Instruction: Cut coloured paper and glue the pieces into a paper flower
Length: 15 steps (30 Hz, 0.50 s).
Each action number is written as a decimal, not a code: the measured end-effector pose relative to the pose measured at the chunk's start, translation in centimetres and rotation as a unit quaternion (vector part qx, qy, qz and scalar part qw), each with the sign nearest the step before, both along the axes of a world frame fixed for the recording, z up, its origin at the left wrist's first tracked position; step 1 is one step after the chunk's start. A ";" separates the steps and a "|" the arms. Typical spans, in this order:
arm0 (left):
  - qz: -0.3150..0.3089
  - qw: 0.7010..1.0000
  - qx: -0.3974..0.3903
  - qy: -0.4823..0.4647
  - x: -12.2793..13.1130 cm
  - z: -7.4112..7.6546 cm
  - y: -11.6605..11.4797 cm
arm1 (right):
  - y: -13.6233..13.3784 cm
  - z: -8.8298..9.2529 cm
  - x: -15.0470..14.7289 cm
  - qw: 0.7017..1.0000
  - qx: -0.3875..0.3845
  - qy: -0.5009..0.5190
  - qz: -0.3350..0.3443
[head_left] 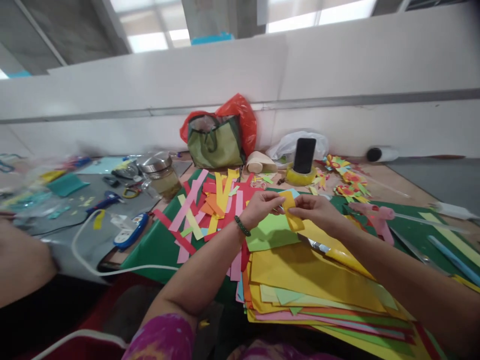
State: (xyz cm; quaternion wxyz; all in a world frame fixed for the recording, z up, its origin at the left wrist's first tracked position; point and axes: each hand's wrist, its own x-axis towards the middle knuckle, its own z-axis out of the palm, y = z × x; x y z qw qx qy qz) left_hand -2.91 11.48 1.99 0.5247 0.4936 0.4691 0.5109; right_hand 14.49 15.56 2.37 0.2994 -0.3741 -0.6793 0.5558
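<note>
My left hand (pixel 259 209), below which a dark green beaded bracelet circles the wrist, is closed in a pinch at the left edge of a folded yellow paper strip (pixel 291 211). My right hand (pixel 317 212) pinches the same strip from the other side. A small metallic glint shows by my left fingertips, too small to name. Beneath the hands lies a light green paper sheet (pixel 268 235) on a stack of coloured paper (pixel 300 275). A yellow-handled cutter (pixel 347 257) rests on the stack, partly hidden by my right forearm.
Loose paper strips (pixel 195 210) cover the green mat at left. Behind stand a glass jar (pixel 160 175), a green bag (pixel 215 142) and a phone (pixel 304 155) on a tape roll. Paper flowers (pixel 350 182) and a pink glue gun (pixel 377 217) lie right. Another person's arm (pixel 22 250) is at far left.
</note>
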 end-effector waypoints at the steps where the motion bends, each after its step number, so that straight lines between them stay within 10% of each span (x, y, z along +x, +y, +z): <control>1: 0.003 1.000 -0.002 -0.005 -0.1 0.0 0.1 | 0.0 0.0 0.0 1.000 0.007 -0.001 -0.001; 7: 0.009 1.000 -0.008 -0.019 0.1 -0.1 0.1 | 0.1 0.3 0.3 0.995 0.086 0.014 -0.045; 15: 0.190 0.933 -0.013 0.304 -4.7 1.7 0.8 | 0.7 -0.1 1.2 0.993 0.099 0.012 -0.061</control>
